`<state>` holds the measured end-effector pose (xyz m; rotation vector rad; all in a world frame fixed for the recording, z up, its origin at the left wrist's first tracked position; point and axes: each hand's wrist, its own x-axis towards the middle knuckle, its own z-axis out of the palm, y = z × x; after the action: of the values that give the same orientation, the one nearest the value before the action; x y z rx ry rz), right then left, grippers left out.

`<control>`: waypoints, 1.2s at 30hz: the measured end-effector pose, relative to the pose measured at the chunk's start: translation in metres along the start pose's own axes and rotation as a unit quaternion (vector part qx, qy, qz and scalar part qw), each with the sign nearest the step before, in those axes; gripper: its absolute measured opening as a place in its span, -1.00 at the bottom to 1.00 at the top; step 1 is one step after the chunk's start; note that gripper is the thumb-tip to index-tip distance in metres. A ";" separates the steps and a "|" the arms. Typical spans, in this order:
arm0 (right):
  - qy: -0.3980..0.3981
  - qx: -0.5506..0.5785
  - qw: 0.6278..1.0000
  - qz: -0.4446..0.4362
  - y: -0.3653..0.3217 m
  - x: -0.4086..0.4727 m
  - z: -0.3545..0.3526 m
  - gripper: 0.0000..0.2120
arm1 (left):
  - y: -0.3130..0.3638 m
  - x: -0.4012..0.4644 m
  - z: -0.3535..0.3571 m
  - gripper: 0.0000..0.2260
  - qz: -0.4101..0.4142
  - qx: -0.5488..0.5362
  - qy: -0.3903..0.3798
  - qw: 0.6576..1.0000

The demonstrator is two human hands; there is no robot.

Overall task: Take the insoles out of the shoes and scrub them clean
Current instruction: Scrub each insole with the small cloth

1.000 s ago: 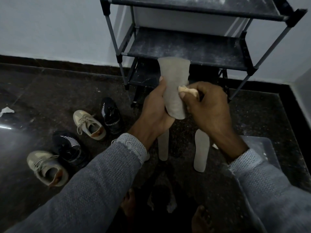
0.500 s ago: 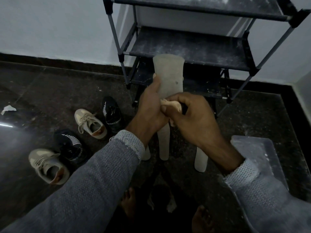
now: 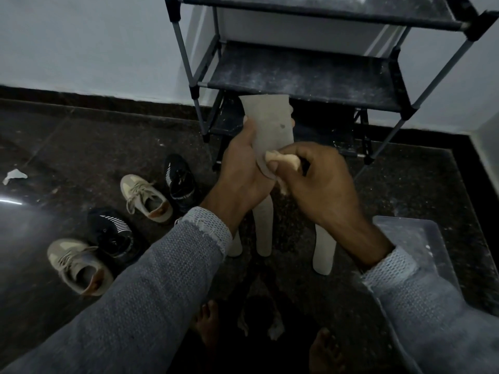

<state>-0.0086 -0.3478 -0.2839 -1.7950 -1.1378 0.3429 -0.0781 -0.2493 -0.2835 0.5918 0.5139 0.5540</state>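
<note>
Bare feet (image 3: 208, 322) nearest, scraps on floor between them. Three insoles (image 3: 264, 228) already out, lying flat on floor (image 3: 405, 190) under hands; cleaned or not, cannot tell. Left hand (image 3: 243, 168) grip wraps fourth insole (image 3: 270, 125), held upright. Right hand (image 3: 321, 184) grip pinches pale cloth (image 3: 283, 160), pressed on insole's lower end. Judgement: removal done, scrubbing mid-way. Four shoes (image 3: 145, 198) on floor at left, apart from insoles. Clear tray (image 3: 421, 238) at right. Dusty rack (image 3: 305, 74) at far wall.

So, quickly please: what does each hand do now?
Left hand: grips the grey insole.
Right hand: pinches a pale cloth against it.
</note>
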 end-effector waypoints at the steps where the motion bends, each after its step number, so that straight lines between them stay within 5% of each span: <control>1: 0.022 -0.005 1.000 0.010 0.006 0.003 -0.004 -0.90 | 0.000 -0.001 0.001 -0.57 0.003 0.007 -0.006 1.000; 4: 0.051 0.007 0.998 0.026 0.012 0.004 -0.008 -0.89 | -0.001 -0.001 0.003 -0.56 0.012 0.017 -0.007 1.000; 10: -0.044 0.032 0.998 -0.017 -0.009 -0.006 0.005 -0.95 | -0.002 -0.001 -0.001 -0.52 -0.001 0.015 0.025 1.000; 16: 0.063 0.005 0.998 0.016 0.014 0.008 -0.010 -0.86 | -0.004 -0.003 0.004 -0.50 0.004 0.031 -0.004 1.000; 21: -0.040 0.002 0.998 -0.038 -0.006 -0.006 0.005 -0.94 | -0.004 0.000 0.000 -0.51 -0.003 0.014 0.019 1.000; 28: 0.079 -0.028 0.996 0.006 0.017 0.009 -0.012 -0.86 | -0.007 -0.005 0.009 -0.50 -0.009 0.037 -0.007 0.999; 33: -0.029 -0.016 0.998 -0.050 -0.002 -0.001 0.002 -0.92 | -0.007 -0.004 0.003 -0.47 -0.023 0.019 0.021 0.999; 36: 0.016 -0.035 0.998 -0.040 0.007 0.006 -0.004 -0.91 | -0.007 -0.008 0.007 -0.47 -0.022 0.043 0.009 0.999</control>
<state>0.0006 -0.3459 -0.2862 -1.8035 -1.2091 0.2273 -0.0777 -0.2619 -0.2803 0.6569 0.5682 0.4969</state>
